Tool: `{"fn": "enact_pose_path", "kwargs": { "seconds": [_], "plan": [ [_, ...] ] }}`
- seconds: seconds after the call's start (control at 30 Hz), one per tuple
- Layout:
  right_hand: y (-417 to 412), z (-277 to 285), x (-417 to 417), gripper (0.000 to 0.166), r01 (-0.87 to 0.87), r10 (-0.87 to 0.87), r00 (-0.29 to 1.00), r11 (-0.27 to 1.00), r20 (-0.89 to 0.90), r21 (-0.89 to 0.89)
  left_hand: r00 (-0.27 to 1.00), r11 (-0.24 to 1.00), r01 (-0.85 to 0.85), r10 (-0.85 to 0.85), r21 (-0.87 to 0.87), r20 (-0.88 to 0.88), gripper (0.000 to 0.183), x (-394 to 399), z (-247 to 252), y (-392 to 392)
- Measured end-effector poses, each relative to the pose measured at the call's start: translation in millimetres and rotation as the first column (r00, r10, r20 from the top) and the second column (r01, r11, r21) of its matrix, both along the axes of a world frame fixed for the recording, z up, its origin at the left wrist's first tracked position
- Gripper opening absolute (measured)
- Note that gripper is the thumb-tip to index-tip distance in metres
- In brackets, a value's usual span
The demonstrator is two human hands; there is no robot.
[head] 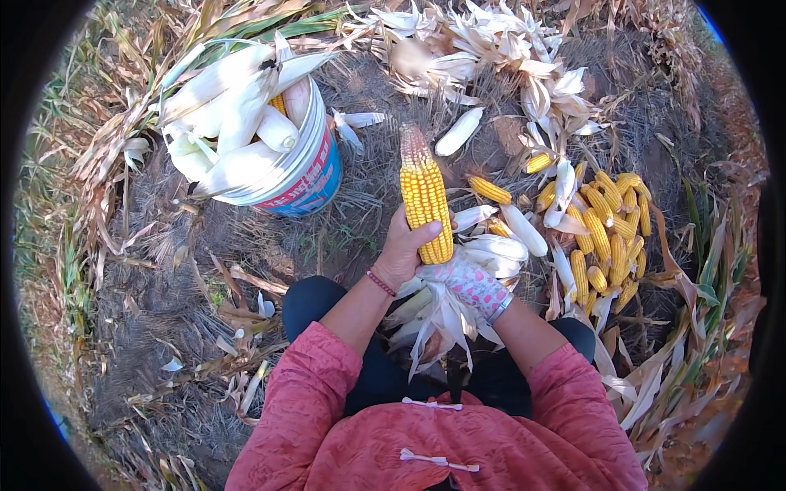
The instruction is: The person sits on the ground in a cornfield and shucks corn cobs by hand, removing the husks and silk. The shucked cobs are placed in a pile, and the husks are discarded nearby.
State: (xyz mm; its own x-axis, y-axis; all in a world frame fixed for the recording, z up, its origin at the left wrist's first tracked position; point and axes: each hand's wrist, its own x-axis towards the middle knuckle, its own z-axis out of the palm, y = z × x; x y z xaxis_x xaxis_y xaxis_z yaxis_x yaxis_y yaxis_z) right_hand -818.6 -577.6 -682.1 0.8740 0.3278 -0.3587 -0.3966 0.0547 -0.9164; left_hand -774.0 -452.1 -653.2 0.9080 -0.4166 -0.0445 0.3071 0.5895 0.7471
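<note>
My bare left hand [402,242] is wrapped around the lower part of a yellow ear of corn [425,199], thumb across the kernels. The cob points away from me, and its pale tip carries few kernels. At its base, my right hand [470,285] wears a white glove with pink spots and is closed on the pulled-back husk [445,325], which hangs below the hand between my knees. The right fingertips are hidden under the cob and husk. Husked ears of corn [605,236] lie heaped on the ground to the right.
A plastic bucket [334,166] full of ears in pale husks [239,116] stands at the upper left. Loose husks [491,55] are strewn at the far side. One unhusked ear [459,131] lies beyond my hands. Dry stalks [669,380] edge the bare soil.
</note>
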Motion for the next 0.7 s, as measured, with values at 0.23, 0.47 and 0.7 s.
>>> {"fn": "enact_pose_path", "kwargs": {
  "seconds": [0.23,0.47,0.7],
  "plan": [
    [2,-26,-7,0.036,0.038,0.116,0.949,0.881,0.293,-0.472,0.991,0.990,0.003,-0.022,0.143,0.131,0.057,-5,-9,-4],
    [8,-15,-8,0.023,0.110,0.379,0.810,0.650,0.447,-0.752,0.991,0.996,0.027,-0.038,-0.087,-0.128,0.042,4,-14,-2],
    [-24,-40,-6,0.024,-0.264,0.630,0.776,0.358,0.022,-0.896,0.851,0.908,0.416,-0.372,0.042,-0.370,0.053,-8,-4,1]
  ]
}}
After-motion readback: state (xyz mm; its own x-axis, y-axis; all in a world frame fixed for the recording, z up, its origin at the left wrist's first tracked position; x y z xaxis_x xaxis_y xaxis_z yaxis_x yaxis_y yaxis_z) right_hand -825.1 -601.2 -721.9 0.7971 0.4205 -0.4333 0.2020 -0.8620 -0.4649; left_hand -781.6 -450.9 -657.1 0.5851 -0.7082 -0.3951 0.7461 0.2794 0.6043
